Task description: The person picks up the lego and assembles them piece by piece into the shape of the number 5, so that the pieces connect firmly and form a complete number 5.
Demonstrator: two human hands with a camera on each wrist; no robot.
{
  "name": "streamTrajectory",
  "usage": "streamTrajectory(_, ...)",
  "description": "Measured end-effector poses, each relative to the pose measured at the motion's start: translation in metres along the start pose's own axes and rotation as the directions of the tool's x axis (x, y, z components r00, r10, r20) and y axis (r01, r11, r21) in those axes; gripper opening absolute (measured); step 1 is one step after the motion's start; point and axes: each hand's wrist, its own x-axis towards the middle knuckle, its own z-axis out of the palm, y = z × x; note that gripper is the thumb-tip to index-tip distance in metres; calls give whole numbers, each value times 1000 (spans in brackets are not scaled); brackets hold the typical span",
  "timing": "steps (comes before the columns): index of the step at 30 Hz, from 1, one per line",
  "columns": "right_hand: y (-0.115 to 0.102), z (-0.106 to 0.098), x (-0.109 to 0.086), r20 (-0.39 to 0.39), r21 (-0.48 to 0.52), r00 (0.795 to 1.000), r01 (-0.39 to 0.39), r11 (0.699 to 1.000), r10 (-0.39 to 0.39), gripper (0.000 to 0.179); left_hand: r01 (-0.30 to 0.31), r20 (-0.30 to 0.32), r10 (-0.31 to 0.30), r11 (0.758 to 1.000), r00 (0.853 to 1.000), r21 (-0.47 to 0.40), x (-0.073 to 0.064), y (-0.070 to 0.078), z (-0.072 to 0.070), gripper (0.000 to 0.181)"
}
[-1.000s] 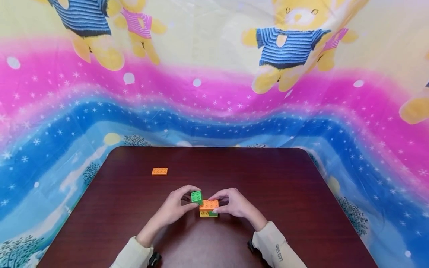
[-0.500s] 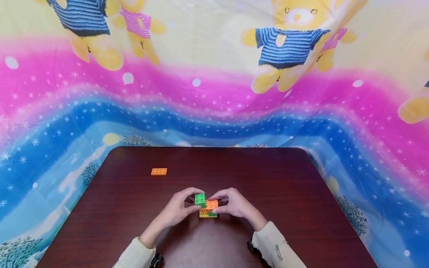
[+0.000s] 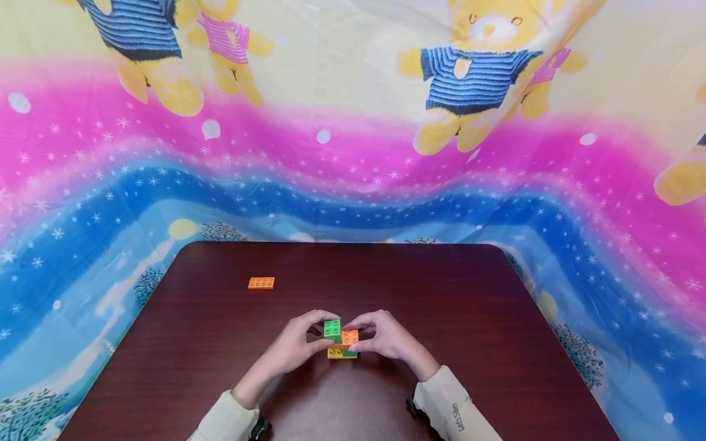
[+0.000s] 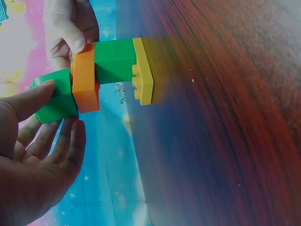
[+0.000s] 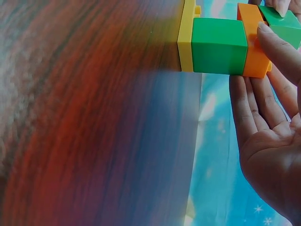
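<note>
My left hand (image 3: pixel 295 344) pinches a green toy building block (image 3: pixel 332 331) between thumb and fingers, at the left half of an orange brick (image 3: pixel 350 336). In the left wrist view the held block sits right at the orange brick's studded face, slightly tilted to it. With thumb and fingers, my right hand (image 3: pixel 387 335) grips the right end of the orange brick. Beneath that brick is a second green block (image 5: pixel 219 46), on the right half of a thin yellow plate (image 4: pixel 145 77) that rests on the table. Studs show on the yellow plate's left half.
A thin orange studded plate (image 3: pixel 261 283) lies apart on the dark wooden table (image 3: pixel 441 282), toward the back left. Behind the table hangs a printed cloth (image 3: pixel 353 159) with bears and snowflakes.
My left hand has moved right and slightly down with the green block, from beside the orange brick to over its left half. My right hand keeps its grip in nearly the same place.
</note>
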Motion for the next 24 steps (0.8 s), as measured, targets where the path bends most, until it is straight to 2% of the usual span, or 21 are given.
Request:
streamTrajectory(15, -1, 1, -2, -7, 0, 1000, -7, 1000, 7, 39, 27, 13, -27, 999, 1000, -42, -1, -4, 3, 37)
streamTrajectory(24, 1, 1, -2, -6, -1, 1000, -17, 1000, 17, 40, 41, 45, -34, 985, 998, -169, -1, -15, 7, 40)
